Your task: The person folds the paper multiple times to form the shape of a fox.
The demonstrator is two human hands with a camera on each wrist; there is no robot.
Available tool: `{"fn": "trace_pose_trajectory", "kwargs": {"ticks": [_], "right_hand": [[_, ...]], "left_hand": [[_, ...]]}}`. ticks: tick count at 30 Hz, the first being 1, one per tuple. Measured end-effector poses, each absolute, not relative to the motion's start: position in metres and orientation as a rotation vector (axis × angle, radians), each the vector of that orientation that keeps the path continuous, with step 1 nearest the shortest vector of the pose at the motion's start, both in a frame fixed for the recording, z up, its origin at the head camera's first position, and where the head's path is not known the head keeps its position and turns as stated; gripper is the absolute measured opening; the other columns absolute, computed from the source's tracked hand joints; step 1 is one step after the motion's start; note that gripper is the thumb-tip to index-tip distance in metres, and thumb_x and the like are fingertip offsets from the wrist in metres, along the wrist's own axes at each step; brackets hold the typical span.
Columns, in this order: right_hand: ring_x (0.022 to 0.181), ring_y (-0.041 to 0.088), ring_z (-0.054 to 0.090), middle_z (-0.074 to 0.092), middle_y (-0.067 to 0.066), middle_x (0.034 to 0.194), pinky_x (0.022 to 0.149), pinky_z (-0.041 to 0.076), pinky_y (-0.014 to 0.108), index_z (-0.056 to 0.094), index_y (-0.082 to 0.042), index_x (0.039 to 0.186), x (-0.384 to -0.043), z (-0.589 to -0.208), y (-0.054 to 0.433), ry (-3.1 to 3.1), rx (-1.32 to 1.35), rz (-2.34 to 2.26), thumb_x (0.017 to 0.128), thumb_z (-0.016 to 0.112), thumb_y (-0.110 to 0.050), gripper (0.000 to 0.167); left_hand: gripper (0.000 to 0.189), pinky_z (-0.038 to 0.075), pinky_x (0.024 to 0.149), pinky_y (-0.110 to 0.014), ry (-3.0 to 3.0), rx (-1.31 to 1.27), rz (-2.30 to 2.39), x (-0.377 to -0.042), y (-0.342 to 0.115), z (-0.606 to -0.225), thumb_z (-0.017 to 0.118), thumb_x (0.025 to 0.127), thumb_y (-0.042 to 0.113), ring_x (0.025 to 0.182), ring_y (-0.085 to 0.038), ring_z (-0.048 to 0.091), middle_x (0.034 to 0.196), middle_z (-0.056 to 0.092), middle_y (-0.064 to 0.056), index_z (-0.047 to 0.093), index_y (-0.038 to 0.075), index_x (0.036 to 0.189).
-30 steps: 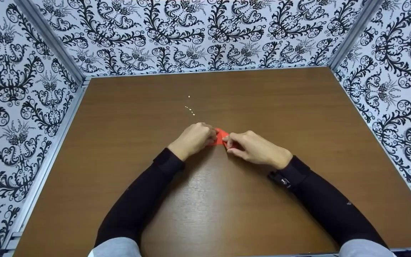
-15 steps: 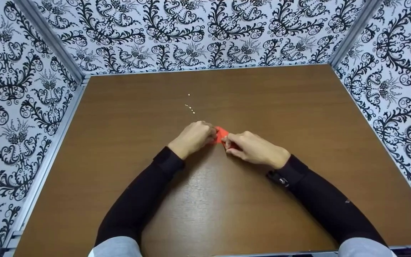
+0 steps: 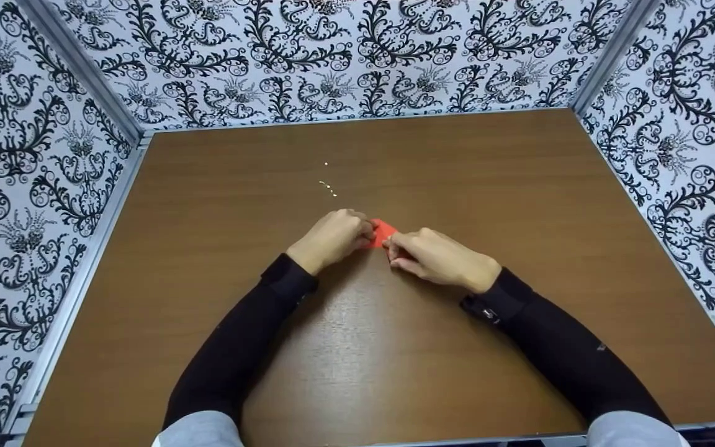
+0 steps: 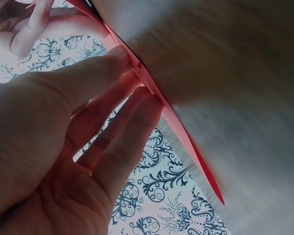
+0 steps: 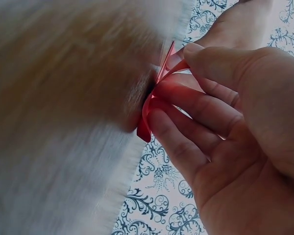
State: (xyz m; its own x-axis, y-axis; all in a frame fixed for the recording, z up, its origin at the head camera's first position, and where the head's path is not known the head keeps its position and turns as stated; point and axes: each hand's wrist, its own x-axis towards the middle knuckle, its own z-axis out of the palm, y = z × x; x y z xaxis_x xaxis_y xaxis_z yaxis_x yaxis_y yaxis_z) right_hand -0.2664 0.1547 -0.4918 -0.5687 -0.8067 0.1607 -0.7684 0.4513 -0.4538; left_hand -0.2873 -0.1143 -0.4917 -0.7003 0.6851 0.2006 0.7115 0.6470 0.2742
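Note:
Low over the wooden table (image 3: 345, 347), a small piece of folded red paper (image 3: 383, 233) lies between the two hands. My left hand (image 3: 332, 239) holds its left part; in the left wrist view the thumb and fingertips meet at the edge of the thin red strip (image 4: 183, 137). From the other side my right hand (image 3: 441, 257) pinches the right part. The right wrist view shows a raised flap (image 5: 176, 67) at the right thumb's tip, with the other fingers against the paper behind it. Much of the paper is hidden by the fingers.
Several tiny white specks (image 3: 329, 187) lie on the table beyond the hands. Black-and-white patterned panels (image 3: 308, 62) in grey metal frames (image 3: 78, 68) bound the table at the back and both sides.
The hands and the red paper hold nearly the same pose throughout. The whole head view has shifted slightly.

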Motion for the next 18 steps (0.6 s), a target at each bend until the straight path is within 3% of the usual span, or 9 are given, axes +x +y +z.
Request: {"fn": "trace_pose_trajectory", "kwargs": {"ticks": [6,13,18], "right_hand": [[0.085,0.008,0.067,0.077,-0.004,0.100,0.078,0.057,0.030,0.075,-0.013,0.110,-0.2669,-0.4926,0.1557,2.605,-1.427,-0.756,0.113,0.079,-0.015,0.005],[0.085,0.009,0.068,0.077,-0.002,0.100,0.079,0.059,0.032,0.075,-0.012,0.110,-0.2681,-0.4903,0.1557,2.595,-1.441,-0.746,0.113,0.078,-0.013,0.005],[0.084,0.008,0.067,0.077,-0.002,0.100,0.078,0.059,0.031,0.075,-0.012,0.111,-0.2677,-0.4914,0.1561,2.593,-1.436,-0.736,0.113,0.078,-0.013,0.004]], "left_hand": [[0.013,0.069,0.103,-0.044,-2.774,-1.207,-0.590,-0.2896,-0.1174,-0.4907,0.085,0.107,0.012,0.115,-0.029,0.085,0.119,0.088,-0.011,0.090,0.006,0.117],[0.029,0.067,0.113,-0.045,-2.796,-1.205,-0.566,-0.2886,-0.1162,-0.4885,0.084,0.108,0.014,0.133,-0.030,0.082,0.144,0.084,-0.009,0.087,0.010,0.136],[0.034,0.067,0.113,-0.049,-2.811,-1.201,-0.460,-0.2863,-0.1142,-0.4892,0.083,0.110,0.020,0.134,-0.033,0.081,0.149,0.082,-0.008,0.085,0.011,0.142]]}}
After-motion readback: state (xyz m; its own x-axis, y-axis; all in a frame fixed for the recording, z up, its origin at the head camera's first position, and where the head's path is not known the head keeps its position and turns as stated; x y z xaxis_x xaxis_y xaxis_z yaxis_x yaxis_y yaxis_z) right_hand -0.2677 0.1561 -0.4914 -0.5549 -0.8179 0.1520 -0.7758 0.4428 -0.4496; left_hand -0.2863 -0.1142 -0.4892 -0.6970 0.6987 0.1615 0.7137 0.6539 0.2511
